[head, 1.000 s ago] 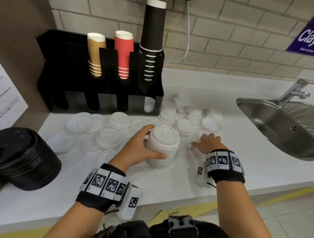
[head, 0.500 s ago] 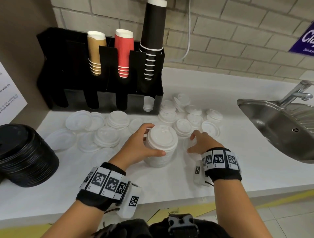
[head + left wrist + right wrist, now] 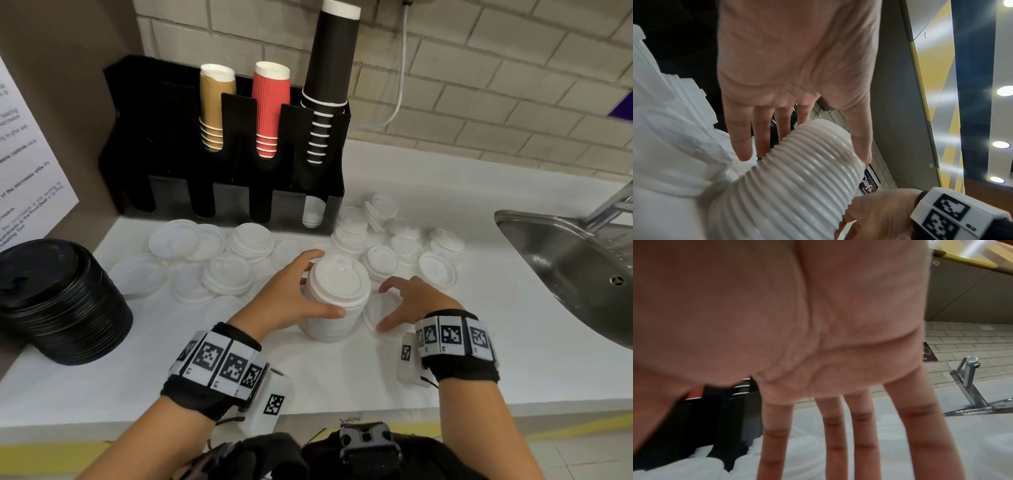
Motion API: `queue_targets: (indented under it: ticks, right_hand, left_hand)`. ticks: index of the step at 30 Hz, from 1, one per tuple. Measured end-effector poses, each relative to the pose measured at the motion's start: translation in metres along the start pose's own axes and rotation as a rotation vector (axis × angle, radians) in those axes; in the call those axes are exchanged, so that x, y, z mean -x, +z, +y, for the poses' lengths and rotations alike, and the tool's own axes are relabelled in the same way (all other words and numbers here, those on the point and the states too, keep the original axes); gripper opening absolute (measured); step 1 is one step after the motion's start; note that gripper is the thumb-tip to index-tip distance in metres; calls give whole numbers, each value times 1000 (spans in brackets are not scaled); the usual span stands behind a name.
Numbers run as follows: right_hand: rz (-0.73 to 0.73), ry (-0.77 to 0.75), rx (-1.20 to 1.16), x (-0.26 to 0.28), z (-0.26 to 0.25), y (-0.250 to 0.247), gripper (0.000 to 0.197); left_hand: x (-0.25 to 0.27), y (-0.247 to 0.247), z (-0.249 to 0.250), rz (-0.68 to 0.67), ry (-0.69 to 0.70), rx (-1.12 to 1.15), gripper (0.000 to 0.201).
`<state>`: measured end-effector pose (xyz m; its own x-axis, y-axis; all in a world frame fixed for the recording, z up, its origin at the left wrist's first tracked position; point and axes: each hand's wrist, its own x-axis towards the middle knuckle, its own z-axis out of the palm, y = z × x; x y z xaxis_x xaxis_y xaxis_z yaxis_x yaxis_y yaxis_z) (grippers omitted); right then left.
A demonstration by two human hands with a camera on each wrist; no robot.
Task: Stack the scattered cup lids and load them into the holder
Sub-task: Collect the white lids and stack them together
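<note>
A tall stack of white lids (image 3: 337, 301) stands on the white counter (image 3: 342, 377). My left hand (image 3: 322, 284) grips it from the left, thumb in front and fingers behind. The left wrist view shows the ribbed stack (image 3: 797, 170) between thumb and fingers. My right hand (image 3: 387, 308) hovers just right of the stack, fingers (image 3: 834, 443) spread and pointing down over a flat lid (image 3: 371, 310). Several loose white lids (image 3: 394, 253) lie scattered behind. The black holder (image 3: 222, 192) stands at the back, with a few white lids (image 3: 313, 212) in its right lower slot.
Brown, red and black cup stacks (image 3: 270, 109) fill the holder's upper slots. A pile of black lids (image 3: 58, 301) sits at the left. A steel sink (image 3: 565, 267) lies to the right. More white lids (image 3: 226, 270) spread out left of my left hand.
My right hand has drawn back from the scattered lids toward the stack and opened wider. My left hand stays on the stack.
</note>
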<state>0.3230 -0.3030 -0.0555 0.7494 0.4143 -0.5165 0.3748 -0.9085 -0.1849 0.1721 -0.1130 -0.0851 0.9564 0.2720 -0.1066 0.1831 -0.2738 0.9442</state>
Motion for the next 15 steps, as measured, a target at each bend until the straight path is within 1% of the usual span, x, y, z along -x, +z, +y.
queue_targets:
  ticks: [6, 8, 10, 11, 13, 15]
  right_hand:
    - [55, -3, 23, 2, -6, 7, 68]
    - [114, 8, -37, 10, -1, 2, 65]
    - [227, -9, -164, 21, 7, -10, 62]
    - [297, -42, -244, 28, 10, -17, 61]
    - [414, -154, -408, 40, 10, -26, 59]
    - [471, -281, -538, 53, -2, -27, 57]
  left_hand:
    - [1, -1, 1, -5, 11, 0, 96]
    - [1, -3, 2, -10, 11, 5, 96]
    - [1, -4, 2, -17, 14, 9, 96]
    - [0, -4, 2, -20, 15, 13, 97]
    - [-1, -3, 3, -22, 15, 15, 97]
    - [-2, -2, 2, -29, 17, 5, 99]
